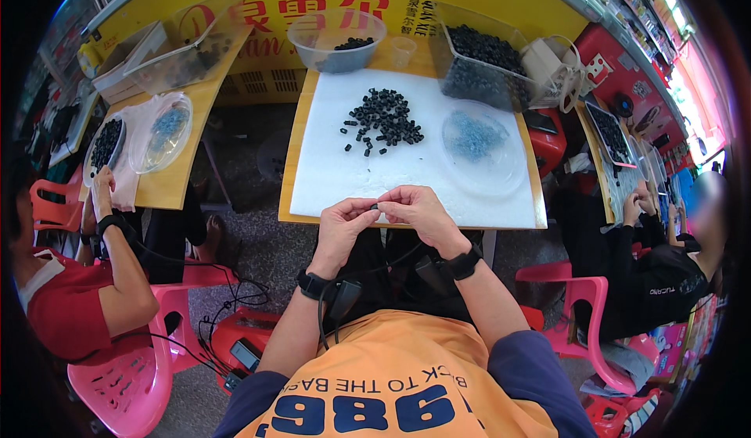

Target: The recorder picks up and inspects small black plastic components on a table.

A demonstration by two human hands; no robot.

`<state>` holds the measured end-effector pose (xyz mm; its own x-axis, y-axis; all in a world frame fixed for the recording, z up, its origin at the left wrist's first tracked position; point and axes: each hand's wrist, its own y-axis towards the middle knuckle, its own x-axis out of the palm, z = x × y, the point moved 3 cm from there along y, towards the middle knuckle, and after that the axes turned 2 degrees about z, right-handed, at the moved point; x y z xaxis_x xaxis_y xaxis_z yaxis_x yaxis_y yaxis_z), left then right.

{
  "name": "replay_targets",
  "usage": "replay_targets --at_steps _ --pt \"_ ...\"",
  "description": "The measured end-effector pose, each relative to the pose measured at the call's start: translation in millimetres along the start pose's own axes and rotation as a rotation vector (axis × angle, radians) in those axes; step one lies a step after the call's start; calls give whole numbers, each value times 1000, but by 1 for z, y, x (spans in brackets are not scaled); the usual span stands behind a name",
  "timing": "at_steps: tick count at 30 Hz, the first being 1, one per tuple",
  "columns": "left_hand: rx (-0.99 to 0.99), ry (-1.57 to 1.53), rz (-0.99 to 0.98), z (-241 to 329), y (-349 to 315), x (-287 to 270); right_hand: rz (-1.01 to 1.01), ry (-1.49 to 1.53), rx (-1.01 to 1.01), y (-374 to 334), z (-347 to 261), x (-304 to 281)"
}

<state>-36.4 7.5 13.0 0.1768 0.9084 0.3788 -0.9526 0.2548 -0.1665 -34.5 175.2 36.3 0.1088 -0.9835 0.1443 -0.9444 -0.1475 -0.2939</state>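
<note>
Just over the near edge of the white foam sheet [328, 148], my two hands meet at the fingertips. My left hand [345, 225] pinches one side of a small black cylindrical part [375, 207], and my right hand [423, 213] pinches the other. The fingers cover most of the part. Beyond them a loose pile of black parts [385, 117] lies on the foam. To its right rests a round clear plastic dish [501, 180] with small pale blue pieces [473, 136] heaped in it.
At the back stand a clear bowl [310, 45] holding black parts, a small clear cup [403, 50] and a clear bin [438, 43] full of black parts. A white bag [547, 66] sits beside the bin. Other people work at tables on both sides, near pink chairs [129, 391].
</note>
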Motion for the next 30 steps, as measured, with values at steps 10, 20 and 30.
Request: replay_targets --at_steps 10,20,30 --pt "24 143 -64 -1 -2 2 9 2 170 -1 2 -5" --pt "-106 -106 -25 -1 2 -1 90 37 133 -4 -6 -16" --pt "-129 -199 -21 -7 -1 5 -27 -163 -87 -8 -12 -2"
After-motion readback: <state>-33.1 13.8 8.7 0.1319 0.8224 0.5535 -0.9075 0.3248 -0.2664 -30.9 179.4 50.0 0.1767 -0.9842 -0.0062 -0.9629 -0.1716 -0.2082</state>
